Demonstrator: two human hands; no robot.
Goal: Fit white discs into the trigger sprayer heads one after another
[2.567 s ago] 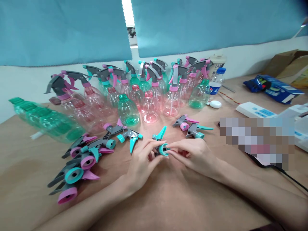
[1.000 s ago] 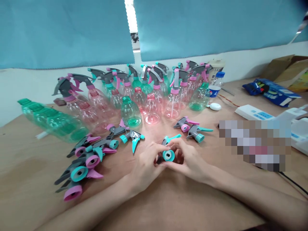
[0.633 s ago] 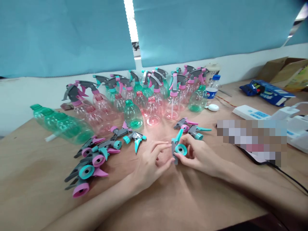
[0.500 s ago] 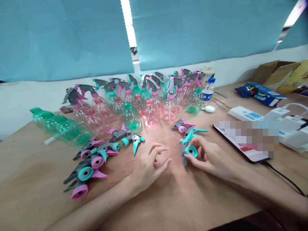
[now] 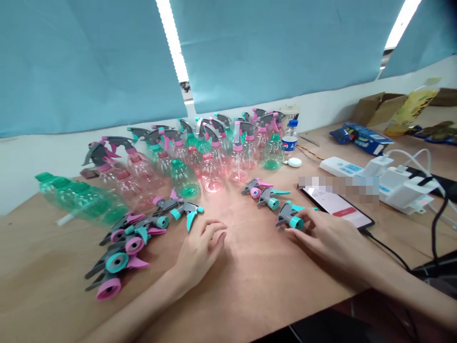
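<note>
My right hand (image 5: 323, 233) has its thumb and fingers around the turquoise collar of a grey trigger spray head (image 5: 286, 215), down at the tabletop near a phone. Just beyond it lie another grey and turquoise spray head (image 5: 268, 197) and a grey and pink one (image 5: 254, 186). My left hand (image 5: 202, 245) rests empty over the table, fingers apart and loosely curved. Its nearest thing is a spray head with a turquoise trigger (image 5: 187, 210). Further left lies a heap of spray heads, among them one with a pink collar (image 5: 108, 288).
Several clear bottles, such as a pink one (image 5: 213, 176) and a green one (image 5: 184, 180), stand behind, many with spray heads on. Green bottles (image 5: 84, 200) lie at left. The phone (image 5: 342, 209), power strip (image 5: 346, 167), cables and a Pepsi bottle (image 5: 290, 138) are at right.
My right hand has moved right with the spray head and turned it, setting it down beside the others. My left hand keeps its loose, empty pose. The camera view has swung right.
</note>
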